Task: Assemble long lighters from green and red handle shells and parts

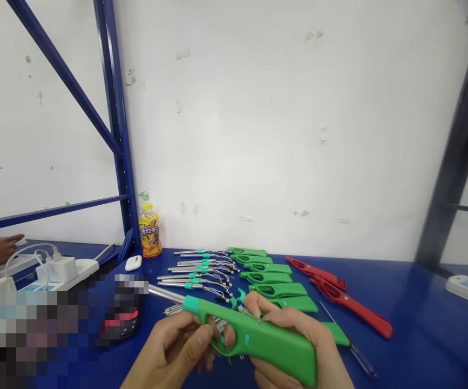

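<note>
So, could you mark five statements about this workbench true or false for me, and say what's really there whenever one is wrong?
1. The left hand and right hand both hold a green plastic casing with a silver tube. True.
2. The orange-labelled bottle with a yellow cap stands right of the long red plastic shells. False: it stands left of them, beside the blue metal post.
3. Exactly two red shells lie on the blue tabletop. True.
4. The slim screwdriver with a translucent handle is in the right hand. False: it lies on the tabletop.
5. Thin metal tubes with teal collars lie left of the row of green plastic shells. True.
</note>
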The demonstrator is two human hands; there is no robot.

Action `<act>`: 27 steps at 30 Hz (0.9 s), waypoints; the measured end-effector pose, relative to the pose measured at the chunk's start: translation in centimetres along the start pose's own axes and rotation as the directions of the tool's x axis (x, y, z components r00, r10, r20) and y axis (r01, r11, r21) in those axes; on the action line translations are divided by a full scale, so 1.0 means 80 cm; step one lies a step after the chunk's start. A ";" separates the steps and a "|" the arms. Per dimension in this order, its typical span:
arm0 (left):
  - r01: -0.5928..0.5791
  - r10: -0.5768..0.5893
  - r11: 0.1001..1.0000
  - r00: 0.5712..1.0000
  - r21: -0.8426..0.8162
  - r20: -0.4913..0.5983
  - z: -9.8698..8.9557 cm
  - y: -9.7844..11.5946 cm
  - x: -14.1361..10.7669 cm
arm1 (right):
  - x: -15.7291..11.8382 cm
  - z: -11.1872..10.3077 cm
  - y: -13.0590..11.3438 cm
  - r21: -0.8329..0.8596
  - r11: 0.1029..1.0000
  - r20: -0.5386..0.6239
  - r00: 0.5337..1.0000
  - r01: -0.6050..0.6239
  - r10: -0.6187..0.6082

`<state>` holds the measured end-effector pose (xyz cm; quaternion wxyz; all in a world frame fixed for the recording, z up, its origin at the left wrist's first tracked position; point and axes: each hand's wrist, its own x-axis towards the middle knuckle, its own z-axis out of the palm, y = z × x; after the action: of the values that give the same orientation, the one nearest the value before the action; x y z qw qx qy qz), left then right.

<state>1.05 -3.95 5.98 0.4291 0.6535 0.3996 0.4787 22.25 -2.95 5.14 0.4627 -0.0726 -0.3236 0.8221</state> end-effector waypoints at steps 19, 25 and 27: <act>0.167 -0.129 0.895 0.984 -0.414 0.120 -0.001 -0.028 0.001 | 0.006 0.001 0.011 0.010 1.000 0.068 0.998 -0.005 0.004; 0.246 -0.190 0.852 0.968 -0.463 0.163 0.003 -0.022 0.010 | 0.006 0.003 0.005 -0.185 0.982 -0.047 0.998 0.036 -0.046; 0.256 -0.203 0.846 0.966 -0.467 0.161 0.004 -0.022 0.013 | 0.000 0.010 -0.002 -0.292 0.956 -0.073 0.996 0.031 -0.054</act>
<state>1.39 -2.52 4.56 0.6535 0.4972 0.3193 0.4731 22.04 -3.25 5.83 0.4772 -0.1657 -0.4234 0.7521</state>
